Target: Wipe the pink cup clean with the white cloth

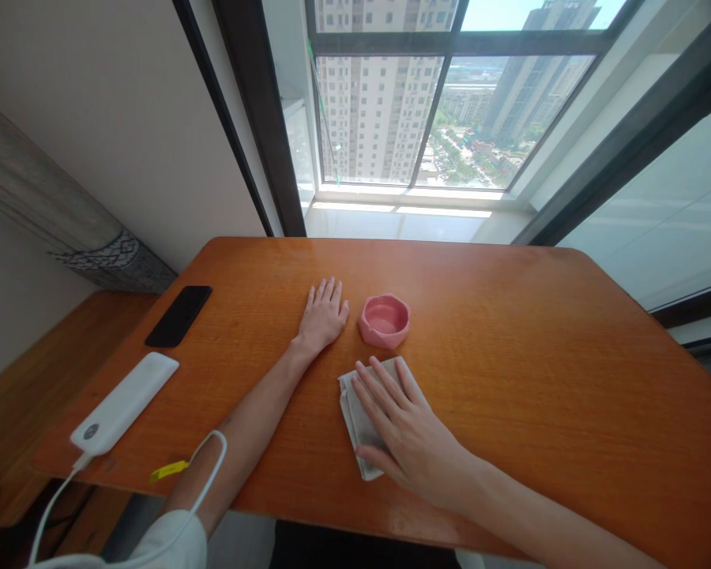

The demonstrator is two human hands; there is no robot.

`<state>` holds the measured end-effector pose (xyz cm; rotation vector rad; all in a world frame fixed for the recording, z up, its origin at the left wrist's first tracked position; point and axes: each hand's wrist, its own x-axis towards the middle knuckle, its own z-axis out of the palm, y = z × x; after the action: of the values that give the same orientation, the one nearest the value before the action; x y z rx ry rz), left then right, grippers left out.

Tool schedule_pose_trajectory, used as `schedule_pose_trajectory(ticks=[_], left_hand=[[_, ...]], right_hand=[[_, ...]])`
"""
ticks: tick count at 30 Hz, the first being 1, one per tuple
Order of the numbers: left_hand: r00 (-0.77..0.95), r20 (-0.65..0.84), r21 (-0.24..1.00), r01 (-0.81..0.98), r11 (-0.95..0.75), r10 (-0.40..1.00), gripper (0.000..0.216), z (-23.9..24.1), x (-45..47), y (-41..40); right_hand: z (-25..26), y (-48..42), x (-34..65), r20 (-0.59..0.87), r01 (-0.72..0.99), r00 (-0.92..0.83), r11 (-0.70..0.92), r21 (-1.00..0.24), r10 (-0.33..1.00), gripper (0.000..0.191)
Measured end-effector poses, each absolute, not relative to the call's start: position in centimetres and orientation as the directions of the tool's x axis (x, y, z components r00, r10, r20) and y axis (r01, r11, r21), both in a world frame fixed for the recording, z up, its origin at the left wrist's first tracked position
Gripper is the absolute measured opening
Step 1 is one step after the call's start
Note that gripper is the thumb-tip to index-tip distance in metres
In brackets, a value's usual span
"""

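Observation:
My left hand (323, 316) lies flat on the wooden table (539, 340), fingers stretched toward the window, with nothing in it. Just to its right, apart from it, stands a pink faceted bowl (385, 320); no contents show inside. Nearer to me, a folded light grey cloth (359, 427) rests on the tabletop. My right hand (406, 427) is spread flat over this cloth, palm down, and covers much of it. The cloth's left edge and far corner stick out from under the fingers.
On the table's left side lie a black phone (178, 316) and a white power bank (124, 403). A white cable (216, 458) with a yellow tag (169, 471) crosses my left forearm. A window (415, 118) stands beyond the far edge, and a curtain (65, 205) hangs at the left.

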<state>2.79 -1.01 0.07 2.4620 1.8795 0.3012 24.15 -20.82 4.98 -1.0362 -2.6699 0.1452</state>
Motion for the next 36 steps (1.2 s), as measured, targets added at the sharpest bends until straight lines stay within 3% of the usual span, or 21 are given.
schedule_pose_trajectory(ticks=[5,10,12,15,17,20,24,27,29,31,34,36], left_hand=[[0.252,0.130,0.136,0.953,-0.269,0.959,0.067,0.2,2.9,-1.1],[0.249,0.126,0.135,0.955,-0.265,0.960,0.067,0.2,2.9,-1.0],[0.247,0.128,0.135,0.955,-0.263,0.961,0.066,0.1,2.9,-1.0],[0.249,0.130,0.140,0.954,-0.266,0.960,0.067,0.0,2.9,-1.0],[0.250,0.129,0.145,0.952,-0.268,0.959,0.067,-0.1,2.9,-1.0],[0.250,0.132,0.150,0.952,-0.268,0.959,0.067,0.0,2.9,-1.0],[0.248,0.139,0.153,0.951,-0.268,0.959,0.066,0.0,2.8,-0.9],[0.243,0.140,0.157,0.952,-0.264,0.960,0.065,0.0,2.8,-0.9],[0.240,0.138,0.160,0.952,-0.261,0.961,0.065,0.1,2.8,-1.0],[0.239,0.133,0.162,0.952,-0.259,0.962,0.065,0.2,2.9,-1.0],[0.242,0.121,0.165,0.952,-0.260,0.963,0.066,0.5,2.9,-1.1],[0.242,0.114,0.167,0.951,-0.259,0.963,0.066,0.6,3.0,-1.2]], right_hand=[[3.4,-21.0,23.9,0.135,0.635,-0.726,0.733,-0.244,0.674,0.088],[4.3,-20.8,24.3,0.202,0.611,-0.718,0.743,-0.275,0.666,0.080],[4.8,-20.3,25.1,0.299,0.665,-0.610,0.679,-0.310,0.734,0.066],[5.0,-18.9,27.1,0.364,0.839,-0.310,0.433,-0.330,0.879,0.044],[4.8,-17.8,28.5,0.275,0.898,-0.209,0.296,-0.326,0.938,0.033],[4.5,-16.6,29.6,0.090,0.875,-0.220,0.238,-0.421,0.971,0.035],[5.5,-16.5,29.2,-0.079,0.681,-0.278,0.138,-0.719,0.957,0.033],[6.8,-17.2,28.9,-0.303,0.309,-0.282,-0.213,-0.927,0.910,0.029],[7.6,-17.7,29.3,-0.453,0.028,-0.258,-0.462,-0.886,0.853,0.033],[8.3,-17.7,30.1,-0.567,-0.173,-0.211,-0.601,-0.780,0.796,0.038],[9.3,-16.8,31.9,-0.591,-0.316,-0.031,-0.569,-0.759,0.806,0.039],[10.0,-15.6,33.0,-0.447,-0.314,0.169,-0.381,-0.869,0.879,0.038]])
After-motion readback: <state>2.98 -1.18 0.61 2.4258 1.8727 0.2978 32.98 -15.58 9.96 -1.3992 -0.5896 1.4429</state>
